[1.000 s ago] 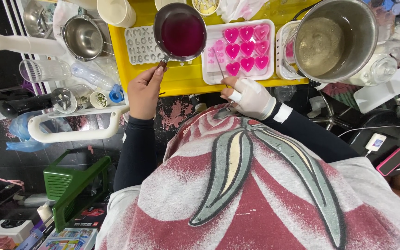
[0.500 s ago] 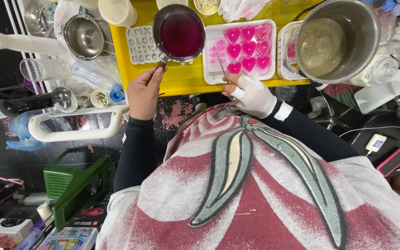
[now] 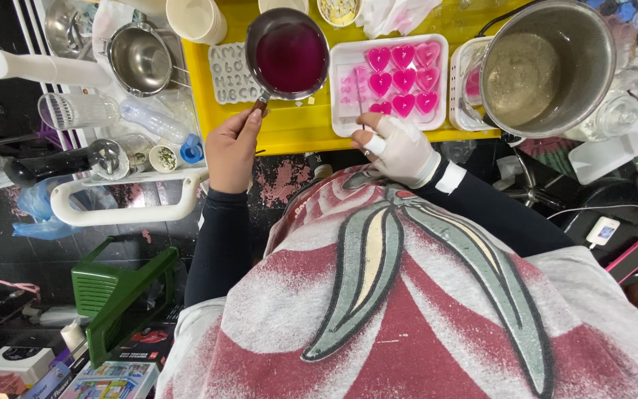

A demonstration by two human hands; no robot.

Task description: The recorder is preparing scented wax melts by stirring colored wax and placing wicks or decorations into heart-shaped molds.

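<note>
Left hand (image 3: 232, 148) clenched round the thin handle of a small saucepan (image 3: 287, 53), which sits level over the yellow tray (image 3: 289, 129), just left of the white heart mould (image 3: 390, 81). Pan holds dark magenta liquid nearly to the rim: likely hot, sloshy, weight carried out front of the grip, so the handle end is the only sensible hold and any tilt must be slow. Right hand (image 3: 398, 148), gloved in white, pinches a thin stick (image 3: 359, 103) whose tip rests on the mould's pale left side; the stick looks light and stiff. Mould is soft-looking, filled pink hearts at its right; best steadied by its rim. A grey letter mould (image 3: 232, 74) lies left of the pan. Compared with half a second ago, pan, stick and both hands sit in practically the same places.
</note>
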